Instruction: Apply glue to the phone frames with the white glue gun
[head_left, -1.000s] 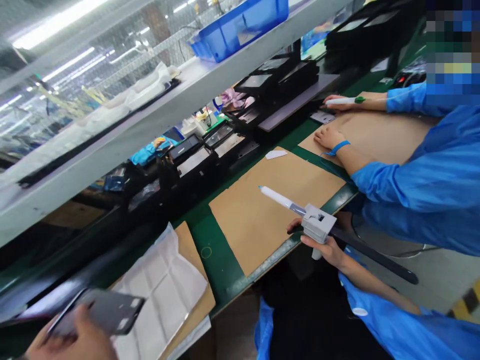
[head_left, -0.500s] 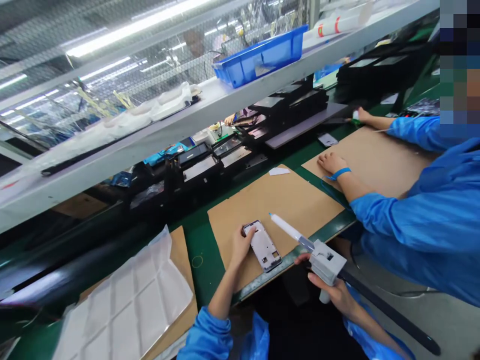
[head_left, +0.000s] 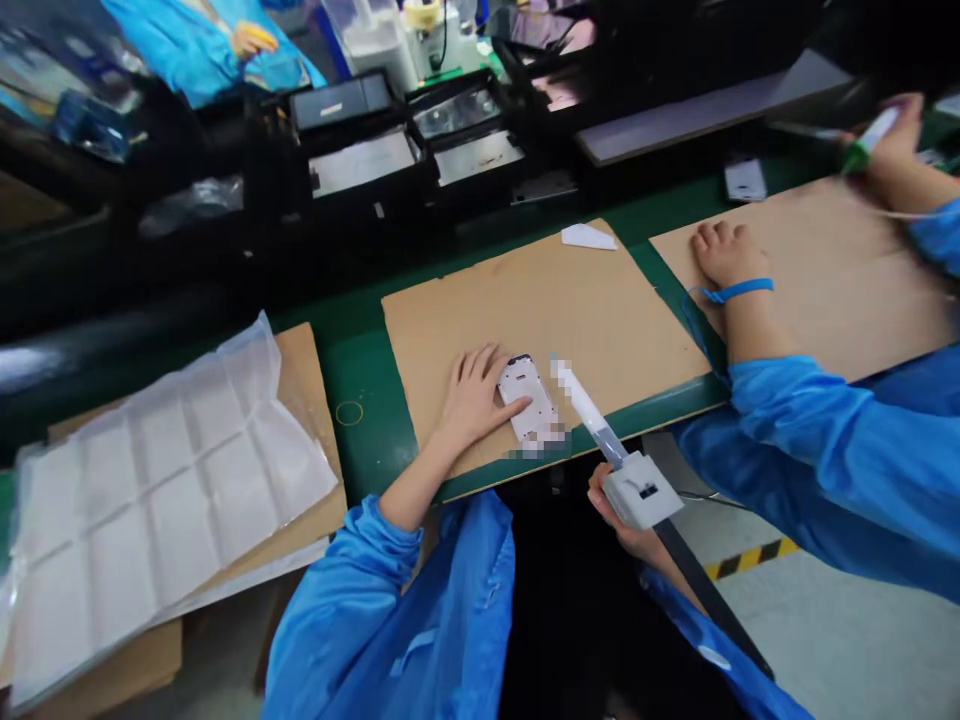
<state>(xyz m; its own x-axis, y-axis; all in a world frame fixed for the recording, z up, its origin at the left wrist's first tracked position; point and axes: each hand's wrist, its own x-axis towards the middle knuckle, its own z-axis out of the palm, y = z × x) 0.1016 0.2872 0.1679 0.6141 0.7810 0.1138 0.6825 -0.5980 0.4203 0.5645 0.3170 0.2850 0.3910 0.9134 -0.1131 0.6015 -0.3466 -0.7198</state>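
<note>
A phone mid-frame [head_left: 534,388], pale grey with a dark top end, lies face up on a brown cardboard sheet [head_left: 600,310] before me. My left hand [head_left: 476,392] is at its left side, thumb across the face and fingers stretched along the upper left edge, steadying it. In my right hand [head_left: 616,510] is a glue gun [head_left: 641,490] with a grey body, a dark rear bar and a clear-and-white syringe pointing up and left. Its blue tip hovers near the phone frame's upper right; whether it touches is unclear. The gun's body hides part of my right fingers.
Left of me, a translucent divided sheet [head_left: 172,470] covers more cardboard. A small white piece [head_left: 589,237] sits at my sheet's far edge. Black trays [head_left: 360,150] line the back. At right, a co-worker's hand [head_left: 727,252] with a blue wrist strap rests on another sheet.
My view has tilted down. My left hand's fingers have spread out, and its thumb has slid lower across the phone mid-frame. The glue gun's tip is nearer the phone mid-frame.
</note>
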